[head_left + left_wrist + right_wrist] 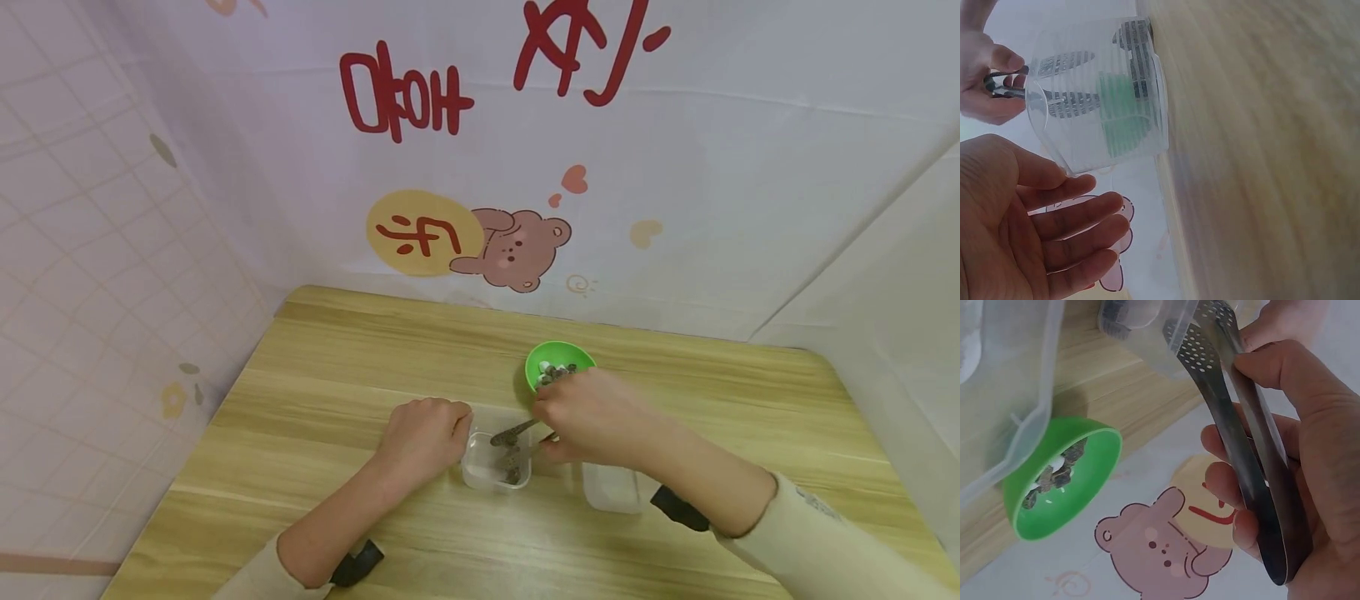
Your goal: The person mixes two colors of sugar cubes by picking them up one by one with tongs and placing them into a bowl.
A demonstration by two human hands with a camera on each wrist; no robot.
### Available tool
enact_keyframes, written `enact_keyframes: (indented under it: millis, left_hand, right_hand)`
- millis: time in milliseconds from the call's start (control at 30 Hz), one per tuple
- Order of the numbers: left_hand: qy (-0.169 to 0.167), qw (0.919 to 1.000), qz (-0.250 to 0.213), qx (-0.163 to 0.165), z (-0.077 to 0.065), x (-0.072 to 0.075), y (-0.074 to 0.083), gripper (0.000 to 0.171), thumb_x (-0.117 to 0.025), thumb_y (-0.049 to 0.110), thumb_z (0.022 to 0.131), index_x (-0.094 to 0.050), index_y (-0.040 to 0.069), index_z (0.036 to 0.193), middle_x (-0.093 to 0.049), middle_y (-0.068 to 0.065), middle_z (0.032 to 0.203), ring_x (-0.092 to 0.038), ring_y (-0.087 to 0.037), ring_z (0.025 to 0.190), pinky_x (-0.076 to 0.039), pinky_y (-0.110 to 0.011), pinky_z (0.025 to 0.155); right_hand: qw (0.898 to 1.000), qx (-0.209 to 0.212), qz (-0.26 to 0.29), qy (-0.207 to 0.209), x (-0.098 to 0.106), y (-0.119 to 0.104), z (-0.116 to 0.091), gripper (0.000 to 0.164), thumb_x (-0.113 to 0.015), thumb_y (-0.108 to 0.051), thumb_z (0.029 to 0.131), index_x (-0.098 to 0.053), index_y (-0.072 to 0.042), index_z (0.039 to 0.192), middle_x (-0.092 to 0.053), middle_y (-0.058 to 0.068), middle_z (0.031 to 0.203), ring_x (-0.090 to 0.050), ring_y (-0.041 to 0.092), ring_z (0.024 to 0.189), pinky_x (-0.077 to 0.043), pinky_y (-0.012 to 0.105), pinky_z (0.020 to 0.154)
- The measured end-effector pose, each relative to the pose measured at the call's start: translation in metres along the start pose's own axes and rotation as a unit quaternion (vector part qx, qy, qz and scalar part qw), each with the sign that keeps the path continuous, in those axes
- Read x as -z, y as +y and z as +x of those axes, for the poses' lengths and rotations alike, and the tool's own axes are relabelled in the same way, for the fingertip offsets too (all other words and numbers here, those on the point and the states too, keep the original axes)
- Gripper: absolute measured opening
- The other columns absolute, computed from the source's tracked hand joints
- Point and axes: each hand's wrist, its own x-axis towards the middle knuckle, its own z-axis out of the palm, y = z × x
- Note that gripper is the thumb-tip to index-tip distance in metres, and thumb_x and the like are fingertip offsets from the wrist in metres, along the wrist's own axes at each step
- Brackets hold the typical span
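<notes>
A small clear plastic container [480, 477] stands on the table with some dark pieces [512, 475] along its right side. My left hand [423, 437] pinches its rim at a corner between thumb and index finger; the other fingers [1085, 240] are spread loosely in the left wrist view. My right hand [596, 417] grips metal tongs [1235, 419] with perforated heads. Those heads are apart and reach into the container, nothing visible between them. Behind the right hand sits a green bowl [1100, 472] holding dark and white pieces, partly hidden by that hand in the head view.
A second translucent plastic container [611, 490] stands on the wooden table [360, 333], below my right forearm. White cloth walls with printed figures, among them a pink bear [517, 250], enclose the table at the back and sides.
</notes>
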Motion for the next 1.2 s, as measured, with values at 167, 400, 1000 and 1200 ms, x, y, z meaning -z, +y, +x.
enact_keyframes:
  millis: [167, 400, 1000, 1200]
  left_hand:
    - [0.001, 1.0000, 0.002, 0.003, 0.001, 0.000, 0.001, 0.049, -0.060, 0.012, 0.099, -0.036, 0.023, 0.058, -0.023, 0.015, 0.054, -0.021, -0.002, 0.052, -0.024, -0.024, 0.043]
    - [0.002, 1.0000, 0.001, 0.004, 0.001, -0.001, 0.000, 0.048, -0.061, 0.012, 0.098, -0.037, 0.023, 0.058, -0.025, 0.015, 0.053, -0.023, -0.002, 0.051, -0.025, -0.024, 0.042]
    - [0.005, 1.0000, 0.003, 0.004, 0.001, -0.001, 0.000, 0.047, -0.060, 0.009, 0.095, -0.037, 0.023, 0.057, -0.025, 0.015, 0.053, -0.023, -0.002, 0.051, -0.024, -0.024, 0.041]
    - [0.009, 0.9999, 0.005, 0.005, 0.002, -0.001, 0.000, 0.046, -0.060, 0.008, 0.093, -0.037, 0.023, 0.056, -0.024, 0.015, 0.053, -0.024, -0.003, 0.051, -0.025, -0.025, 0.041]
  right_hand:
    - [1.000, 0.016, 0.005, -0.026, 0.003, -0.003, 0.014, 0.027, -0.079, -0.026, 0.062, -0.051, -0.023, 0.060, -0.038, -0.013, 0.060, -0.030, 0.009, 0.054, -0.029, 0.025, 0.048]
    - [0.998, 0.010, -0.004, -0.068, 0.004, -0.008, 0.031, 0.048, -0.082, -0.030, 0.060, -0.034, -0.022, 0.058, -0.022, -0.010, 0.060, -0.018, 0.010, 0.058, -0.021, 0.027, 0.049]
    - [0.988, -0.020, -0.006, -0.152, 0.010, -0.008, 0.059, 0.062, -0.088, -0.044, 0.064, -0.031, -0.023, 0.054, -0.022, -0.011, 0.059, -0.021, 0.009, 0.059, -0.022, 0.026, 0.047]
    - [0.988, -0.036, 0.003, -0.147, 0.013, -0.001, 0.056, 0.059, -0.088, -0.044, 0.064, -0.034, -0.024, 0.050, -0.025, -0.013, 0.057, -0.024, 0.007, 0.057, -0.031, 0.027, 0.047]
